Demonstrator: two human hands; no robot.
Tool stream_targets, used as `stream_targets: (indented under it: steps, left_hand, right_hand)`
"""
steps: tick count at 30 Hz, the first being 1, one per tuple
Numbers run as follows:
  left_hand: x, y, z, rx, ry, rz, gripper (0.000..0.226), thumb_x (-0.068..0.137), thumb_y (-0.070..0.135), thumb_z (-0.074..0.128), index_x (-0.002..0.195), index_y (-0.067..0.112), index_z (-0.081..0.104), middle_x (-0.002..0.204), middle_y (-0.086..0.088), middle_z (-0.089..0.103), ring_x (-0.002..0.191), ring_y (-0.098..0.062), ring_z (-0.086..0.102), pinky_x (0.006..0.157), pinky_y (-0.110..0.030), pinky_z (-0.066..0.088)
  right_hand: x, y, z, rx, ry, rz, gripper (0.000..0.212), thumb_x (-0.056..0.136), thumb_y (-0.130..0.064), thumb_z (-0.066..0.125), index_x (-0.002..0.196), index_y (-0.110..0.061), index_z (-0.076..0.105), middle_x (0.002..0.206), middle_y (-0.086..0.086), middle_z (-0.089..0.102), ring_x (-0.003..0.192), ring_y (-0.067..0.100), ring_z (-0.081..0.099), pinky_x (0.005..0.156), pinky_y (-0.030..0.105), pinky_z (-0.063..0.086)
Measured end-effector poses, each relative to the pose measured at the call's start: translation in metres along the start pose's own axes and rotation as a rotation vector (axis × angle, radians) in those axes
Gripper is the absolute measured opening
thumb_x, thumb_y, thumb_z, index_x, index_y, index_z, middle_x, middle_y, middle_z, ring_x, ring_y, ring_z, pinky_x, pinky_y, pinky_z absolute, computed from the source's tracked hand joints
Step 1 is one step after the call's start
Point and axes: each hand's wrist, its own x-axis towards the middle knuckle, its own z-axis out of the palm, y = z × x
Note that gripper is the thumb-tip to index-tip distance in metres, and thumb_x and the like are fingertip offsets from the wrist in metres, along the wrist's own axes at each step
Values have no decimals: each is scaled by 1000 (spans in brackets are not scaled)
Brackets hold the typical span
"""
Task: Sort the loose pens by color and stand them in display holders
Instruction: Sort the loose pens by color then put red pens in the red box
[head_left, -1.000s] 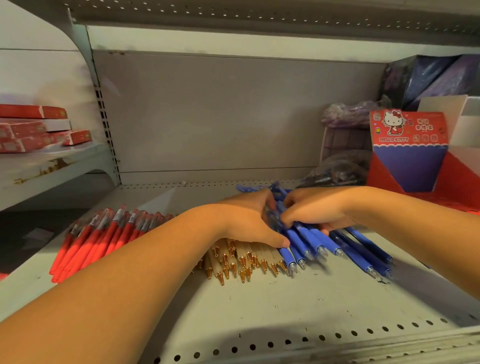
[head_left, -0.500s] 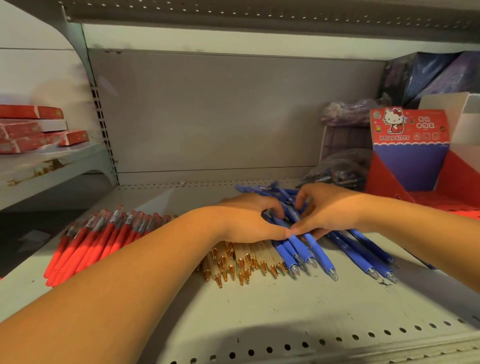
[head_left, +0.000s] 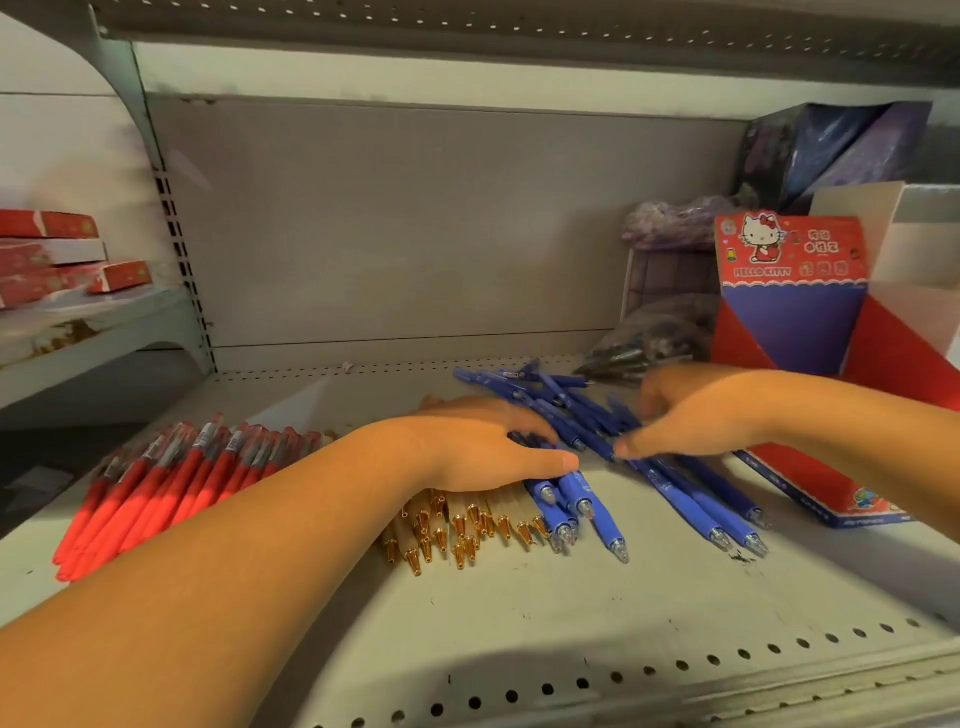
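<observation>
Left hand (head_left: 483, 447) lies flat and right hand (head_left: 696, 410) rests loosely, apart, on blue pens (head_left: 602, 519) beside a red "HELLO KITTY" box (head_left: 789, 254).

Head camera, seemingly close, angled down onto shelf (head_left: 519, 623).

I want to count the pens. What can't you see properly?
All head view.
Beige pens: tops under the left hand.
Blue pens: some barrels under the right hand.
Bag: contents blurred and dark.
Holder: right side cut off by the frame edge.
</observation>
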Motion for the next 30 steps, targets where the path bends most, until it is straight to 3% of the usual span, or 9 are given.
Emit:
stream_targets:
  steps: [3,6,10,12,15,18,23,27,30]
  left_hand:
    - [-1,-1,0,-10,-17,18,48,92,71,38,131,48,54,135,23,53,101,5,44,74,-11,28]
    - [0,-1,0,25,-12,17,50,91,72,35,130,49,53,134,22,52,99,6,41,74,-13,28]
    - [1,0,0,59,-21,24,52,91,71,33,133,47,52,136,19,52,104,2,42,74,-14,28]
    - [0,1,0,68,-24,26,51,93,69,34,134,46,52,136,18,52,100,5,42,71,-12,25]
    - [0,1,0,75,-12,17,50,92,70,35,133,47,51,136,17,52,98,5,43,73,-13,29]
    - [0,0,0,110,-6,-30,53,87,78,34,130,50,48,135,15,52,110,-5,47,90,-29,39]
    - [0,2,1,129,24,-85,58,82,81,39,126,43,46,120,12,54,95,-3,51,77,-27,38]
    - [-2,2,-1,129,18,-121,70,81,82,40,137,40,38,135,10,50,109,-10,50,100,-41,40]
    - [-4,4,-1,104,14,-122,73,82,81,41,143,42,31,147,9,44,123,-15,48,108,-45,35]
  right_hand:
    - [-9,9,11,-75,-191,57,62,77,-70,62,103,-14,63,97,4,68,86,22,66,69,29,52]
    - [-8,11,14,56,-203,38,35,85,-46,66,79,-12,57,70,2,61,60,17,60,51,24,48]
    - [-10,6,19,-5,-149,-29,35,85,-37,62,64,-15,45,57,0,45,53,17,43,51,25,37]
    - [-11,3,22,-20,-108,-73,31,85,-36,63,72,-11,51,67,3,48,59,18,41,54,28,34]
    - [-12,0,22,104,-96,-109,35,85,-33,69,105,-6,59,77,1,50,61,14,42,48,20,32]
    - [-9,-8,24,253,-57,-156,28,83,-36,74,103,-24,58,74,-8,48,58,6,43,42,12,31]
    - [3,-27,31,325,14,-225,36,84,-38,73,113,-30,53,81,-8,48,66,6,47,53,20,34]
    - [10,-31,32,391,49,-175,53,86,-45,69,130,-30,43,88,-12,50,75,3,53,57,20,39]
    - [9,-25,27,339,59,-174,58,87,-42,68,134,-22,41,90,-7,60,79,8,60,63,25,47]
